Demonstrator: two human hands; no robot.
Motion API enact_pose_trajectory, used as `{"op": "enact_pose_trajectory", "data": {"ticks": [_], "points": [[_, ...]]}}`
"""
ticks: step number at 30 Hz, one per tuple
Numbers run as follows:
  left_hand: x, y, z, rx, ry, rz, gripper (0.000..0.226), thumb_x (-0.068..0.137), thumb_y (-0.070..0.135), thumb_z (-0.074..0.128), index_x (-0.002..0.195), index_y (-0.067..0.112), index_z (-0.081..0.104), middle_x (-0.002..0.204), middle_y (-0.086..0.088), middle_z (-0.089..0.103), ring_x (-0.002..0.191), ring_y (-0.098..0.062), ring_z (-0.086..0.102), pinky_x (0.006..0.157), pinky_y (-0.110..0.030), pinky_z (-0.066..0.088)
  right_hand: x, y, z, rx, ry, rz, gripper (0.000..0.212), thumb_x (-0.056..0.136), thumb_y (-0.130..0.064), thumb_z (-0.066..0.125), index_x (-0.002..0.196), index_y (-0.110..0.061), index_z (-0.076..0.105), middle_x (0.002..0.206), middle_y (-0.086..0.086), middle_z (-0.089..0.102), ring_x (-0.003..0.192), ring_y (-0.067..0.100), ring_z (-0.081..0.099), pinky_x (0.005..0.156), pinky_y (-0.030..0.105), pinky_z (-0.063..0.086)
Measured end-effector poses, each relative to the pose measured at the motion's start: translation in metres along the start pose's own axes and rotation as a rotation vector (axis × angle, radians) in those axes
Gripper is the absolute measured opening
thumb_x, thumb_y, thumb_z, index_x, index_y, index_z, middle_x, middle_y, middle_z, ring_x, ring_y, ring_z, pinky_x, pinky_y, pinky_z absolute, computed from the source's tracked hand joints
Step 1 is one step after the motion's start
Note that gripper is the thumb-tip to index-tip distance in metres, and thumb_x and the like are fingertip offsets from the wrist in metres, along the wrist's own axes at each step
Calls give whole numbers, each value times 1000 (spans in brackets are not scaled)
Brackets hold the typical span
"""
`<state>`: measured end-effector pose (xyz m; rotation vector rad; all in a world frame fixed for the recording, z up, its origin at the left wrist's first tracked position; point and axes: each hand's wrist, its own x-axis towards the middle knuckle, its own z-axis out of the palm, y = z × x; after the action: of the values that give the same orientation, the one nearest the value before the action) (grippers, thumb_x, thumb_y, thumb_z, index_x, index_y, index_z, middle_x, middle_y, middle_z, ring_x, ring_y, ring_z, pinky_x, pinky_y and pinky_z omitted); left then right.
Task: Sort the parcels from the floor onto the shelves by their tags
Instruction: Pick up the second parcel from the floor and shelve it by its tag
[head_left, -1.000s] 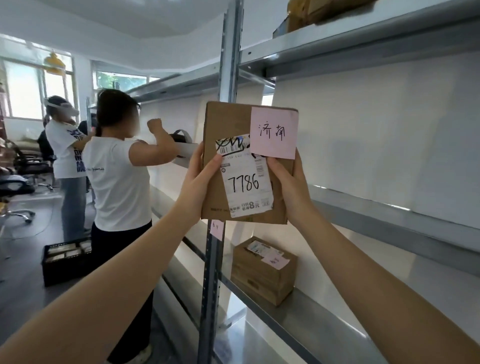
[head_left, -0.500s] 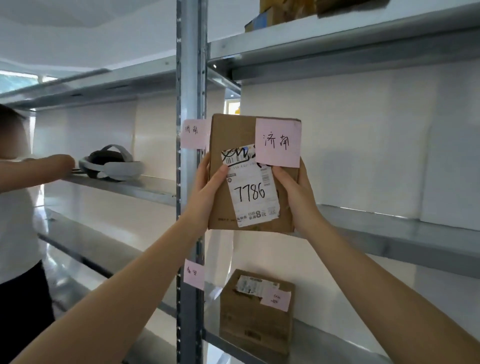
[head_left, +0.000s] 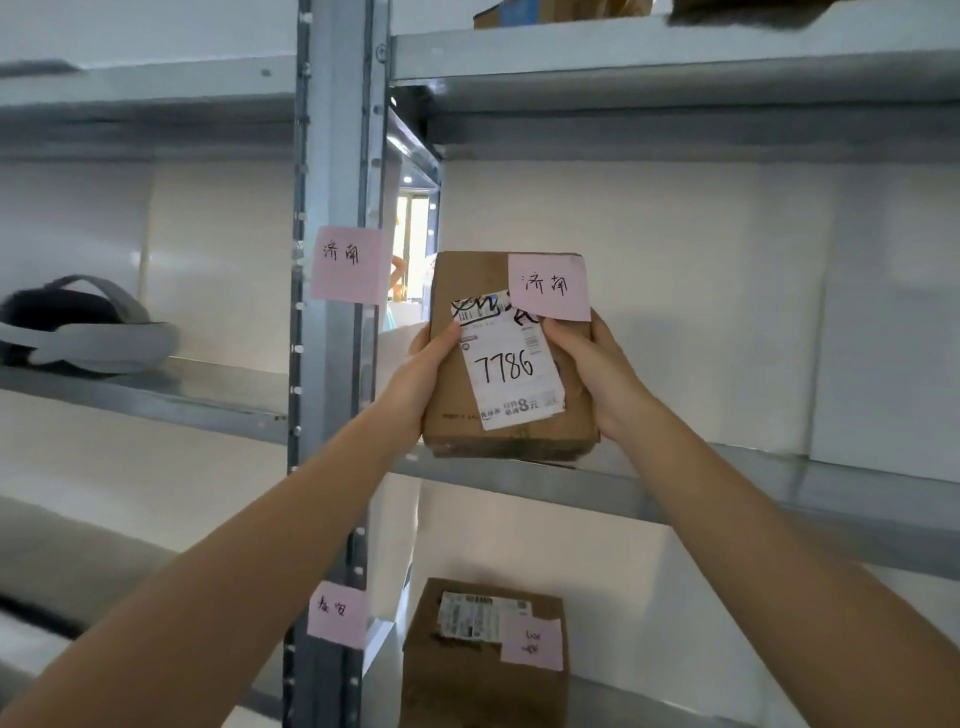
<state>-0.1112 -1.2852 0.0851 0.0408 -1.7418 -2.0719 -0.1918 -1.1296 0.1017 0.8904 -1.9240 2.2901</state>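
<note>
Both hands grasp one parcel (head_left: 511, 358) at the centre of the frame: the left hand (head_left: 423, 374) clasps its left edge with the thumb laid over the top corner of the white label (head_left: 511, 374), and the right hand (head_left: 592, 371) clasps the right edge, fingers tucked under the pink tag (head_left: 549, 287) stuck on the parcel's upper right corner. The parcel stands upright, label toward the camera, marked 7786. Its bottom edge sits at the front lip of the middle shelf (head_left: 675, 483); whether it rests there or hangs just above I cannot tell.

At centre left, a pink note (head_left: 347, 265) is stuck on the grey post (head_left: 332, 156), and its handwriting looks the same as the writing on the parcel's tag. Lower on the post, a second note (head_left: 337, 613) carries different writing, and just right of it at the bottom of the frame a second box (head_left: 483, 654) with its own pink tag sits on the lower shelf (head_left: 727, 712). At far left a white headset (head_left: 78, 332) lies on the neighbouring shelf. Along the top edge more boxes show, blurred.

By my reading the step in hand is placing: the tag has been matched to the post note and the parcel is at the right shelf. The next move calls for pushing it back clear of the lip, laying it flat or leaving it steady on edge, then opening both hands. Standing on its narrow edge near the front, it could tip off if let go too soon.
</note>
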Motion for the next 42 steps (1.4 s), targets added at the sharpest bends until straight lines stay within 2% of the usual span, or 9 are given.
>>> {"op": "enact_pose_trajectory", "data": {"ticks": [5, 7, 14, 20, 23, 26, 33, 39, 42], "points": [[21, 8, 8, 1, -15, -124, 18, 92, 35, 51, 96, 19, 57, 84, -3, 67, 70, -20, 65, 47, -24, 56, 27, -4, -12, -82, -6, 150, 26, 94, -26, 54, 119, -19, 59, 92, 0, 73, 77, 15, 69, 56, 25, 57], [28, 9, 10, -14, 5, -148, 14, 93, 28, 51, 92, 15, 57, 80, -5, 67, 67, -20, 64, 42, -22, 54, 41, -3, -18, -144, 3, 278, 19, 93, -31, 55, 106, -19, 63, 86, 0, 75, 78, 18, 70, 70, 31, 59], [51, 0, 9, 99, 46, -96, 67, 88, -5, 41, 147, 22, 26, 152, -13, 29, 77, -18, 59, 49, -18, 51, 65, 5, -39, -536, -143, 719, 63, 76, -52, 66, 122, -10, 57, 125, 12, 65, 110, 29, 64, 94, 45, 51], [58, 2, 6, 442, 16, -49, 46, 87, 1, 42, 132, 9, 50, 141, -14, 46, 122, -27, 49, 104, -30, 40, 36, -26, -14, -1069, 12, 149, 34, 90, -33, 54, 107, -3, 58, 103, 11, 60, 105, 26, 55, 79, 32, 45], [55, 10, 10, 636, 1, -77, 23, 90, 3, 40, 94, 9, 62, 112, -15, 54, 96, -22, 53, 83, -26, 41, -5, -39, 18, -1033, -49, -179, 50, 92, -41, 48, 133, -12, 51, 138, 4, 53, 126, 21, 49, 99, 35, 40], [57, 14, 12, 771, -14, -63, 23, 91, 3, 37, 73, 7, 51, 83, -13, 46, 76, -21, 43, 65, -27, 33, -47, -24, 49, -1177, -224, -275, 46, 88, -54, 46, 109, -18, 65, 105, 1, 67, 99, 20, 61, 79, 33, 45], [45, 14, -5, 846, -63, 29, 30, 97, 22, 34, 108, 4, 55, 115, -15, 55, 103, -23, 48, 81, -26, 38, -53, 6, 54, -1420, 40, -536, 40, 86, -49, 49, 111, -19, 60, 107, -1, 67, 100, 21, 61, 91, 36, 37], [27, 9, -22, 1598, -100, 328, 74, 82, 66, 8, 133, 30, 46, 134, -8, 48, 125, -29, 42, 109, -47, 27, -35, 10, 2, -1349, -23, -375, 40, 82, -34, 50, 121, -27, 56, 121, -7, 63, 113, 18, 54, 95, 38, 33], [22, 5, -20, 1622, -57, 440, 61, 89, 59, 31, 133, 19, 44, 133, -9, 44, 124, -28, 43, 108, -45, 27, -28, 12, -16, -1339, -43, -287, 45, 88, -30, 47, 133, -30, 48, 133, -4, 54, 122, 19, 47, 97, 42, 33]]}}
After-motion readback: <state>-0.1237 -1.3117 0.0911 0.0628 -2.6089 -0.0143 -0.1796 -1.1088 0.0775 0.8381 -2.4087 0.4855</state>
